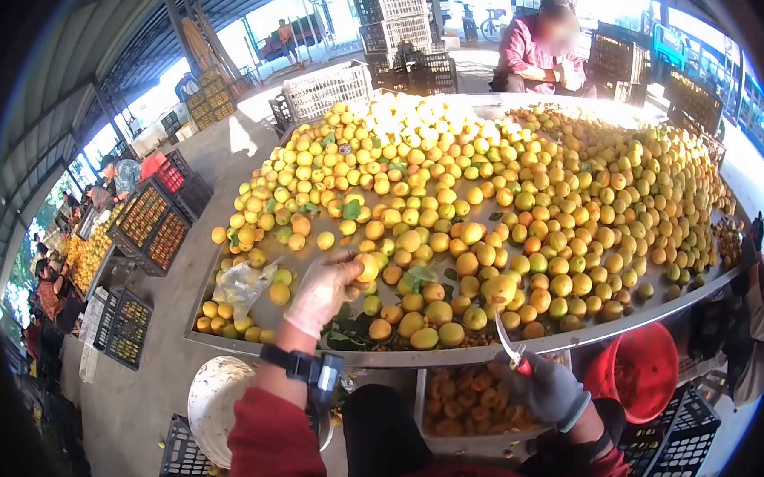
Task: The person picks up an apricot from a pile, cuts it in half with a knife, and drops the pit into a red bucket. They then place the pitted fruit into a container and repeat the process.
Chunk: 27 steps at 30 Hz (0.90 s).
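Note:
My left hand (324,289), in a pale glove, pinches a yellow-orange apricot (365,268) over the near left part of the fruit-covered metal table (368,358). A crumpled clear plastic bag (243,285) lies just left of that hand. In a grey glove, my right hand (551,391) is wrapped round the red handle of a small curved knife (505,338) at the table's front edge. The blade points up, and its tip overlaps a larger apricot (499,290) in this view. Beneath the right hand, a tray (421,402) holds halved apricots (469,397).
A red bucket (662,370) stands right of the tray, a white bucket (209,401) at my left. Black crates of fruit (148,224) stand on the floor farther left. A person (539,53) sits across the table near stacked crates (400,26).

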Available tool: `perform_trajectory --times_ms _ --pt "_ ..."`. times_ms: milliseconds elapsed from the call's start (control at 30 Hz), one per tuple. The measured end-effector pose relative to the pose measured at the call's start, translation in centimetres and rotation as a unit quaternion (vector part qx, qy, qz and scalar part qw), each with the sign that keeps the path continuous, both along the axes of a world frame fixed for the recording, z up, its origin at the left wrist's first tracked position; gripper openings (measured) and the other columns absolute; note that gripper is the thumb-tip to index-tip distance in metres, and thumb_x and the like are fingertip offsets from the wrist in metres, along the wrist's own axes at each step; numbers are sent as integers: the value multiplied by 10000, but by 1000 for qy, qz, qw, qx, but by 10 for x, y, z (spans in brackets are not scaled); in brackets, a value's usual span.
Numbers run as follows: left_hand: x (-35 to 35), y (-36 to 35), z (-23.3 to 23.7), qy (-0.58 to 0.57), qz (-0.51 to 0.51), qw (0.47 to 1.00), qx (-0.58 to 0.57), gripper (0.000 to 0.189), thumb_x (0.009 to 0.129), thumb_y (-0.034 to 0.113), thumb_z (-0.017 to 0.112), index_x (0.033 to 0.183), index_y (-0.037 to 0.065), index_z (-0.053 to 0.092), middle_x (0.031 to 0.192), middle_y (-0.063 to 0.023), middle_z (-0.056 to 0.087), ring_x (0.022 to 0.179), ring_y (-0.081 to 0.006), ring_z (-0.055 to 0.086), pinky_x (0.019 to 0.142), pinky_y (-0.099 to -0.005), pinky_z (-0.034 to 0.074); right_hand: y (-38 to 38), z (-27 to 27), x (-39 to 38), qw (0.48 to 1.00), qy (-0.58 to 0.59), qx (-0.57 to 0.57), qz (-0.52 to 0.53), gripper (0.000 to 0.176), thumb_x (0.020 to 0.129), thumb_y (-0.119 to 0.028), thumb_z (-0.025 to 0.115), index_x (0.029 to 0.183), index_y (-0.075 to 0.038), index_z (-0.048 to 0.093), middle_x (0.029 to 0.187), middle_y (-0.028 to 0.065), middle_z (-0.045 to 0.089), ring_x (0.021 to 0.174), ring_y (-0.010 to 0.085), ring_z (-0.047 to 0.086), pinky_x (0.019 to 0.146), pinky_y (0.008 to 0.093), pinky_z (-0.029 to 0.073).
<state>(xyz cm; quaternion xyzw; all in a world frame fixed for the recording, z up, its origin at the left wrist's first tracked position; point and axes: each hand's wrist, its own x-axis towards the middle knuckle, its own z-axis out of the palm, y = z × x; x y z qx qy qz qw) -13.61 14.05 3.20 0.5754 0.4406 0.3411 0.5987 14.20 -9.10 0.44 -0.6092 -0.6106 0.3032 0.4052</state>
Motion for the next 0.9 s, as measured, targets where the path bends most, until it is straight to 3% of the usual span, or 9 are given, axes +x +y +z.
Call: perform_trajectory --times_ms 33,200,467,600,667,767,800,867,900 --pt "2 -17 5 -199 -12 979 -29 262 859 146 555 1083 10 575 862 -102 628 719 -194 594 531 -237 432 0 -3 0 998 -51 -28 -21 228 839 -247 591 886 -26 560 679 189 588 657 360 598 570 410 457" --pt "26 -86 -9 -410 -56 904 -104 366 877 159 551 1202 13 470 959 -181 601 757 -244 605 580 -282 479 -8 10 -7 987 -135 -53 -63 287 836 -275 588 874 0 516 695 220 595 679 408 590 576 460 453" --pt "49 -137 -28 -401 -56 902 -148 416 852 256 617 1152 -12 510 1028 -209 585 780 -246 584 592 -264 484 -10 18 -5 999 26 5 -20 209 842 -213 620 853 -17 547 654 169 582 606 341 583 542 380 458" --pt "52 -140 -34 -435 -83 882 -160 363 880 206 579 1134 -41 501 999 -180 600 785 -240 606 594 -270 502 -10 11 -7 969 -215 71 -96 194 830 -237 628 894 -58 588 680 157 595 662 355 590 555 397 463" --pt "54 -140 -38 -424 -64 884 -186 374 883 214 574 1154 -31 493 1006 -181 599 767 -228 597 578 -263 492 -10 12 -10 965 -233 59 -103 206 834 -251 610 885 -52 591 730 177 604 685 360 589 576 405 456" --pt "64 -144 -36 -422 -43 883 -200 369 887 201 566 1173 -17 485 1012 -175 598 760 -227 595 574 -259 487 -9 10 -12 984 -143 76 -76 211 836 -247 614 920 -54 591 699 169 595 627 368 581 541 407 461" --pt "68 -145 -37 -421 -43 883 -203 369 887 201 566 1173 -17 485 1012 -175 598 760 -227 595 574 -259 487 -8 11 -15 999 18 27 -15 220 869 -250 564 922 -38 588 709 134 606 566 294 568 503 353 452" --pt "76 -146 -39 -443 -44 873 -200 359 887 186 562 1186 3 482 1016 -165 597 760 -232 595 580 -264 494 -6 14 -21 935 332 -72 103 279 933 -258 464 926 -6 584 731 63 630 446 144 542 426 245 434" --pt "79 -147 -40 -451 -51 867 -207 340 890 172 553 1186 16 491 998 -139 605 745 -214 589 577 -261 493 -4 16 -27 924 355 -87 115 340 952 -278 410 922 13 584 743 23 616 430 56 483 395 192 395"
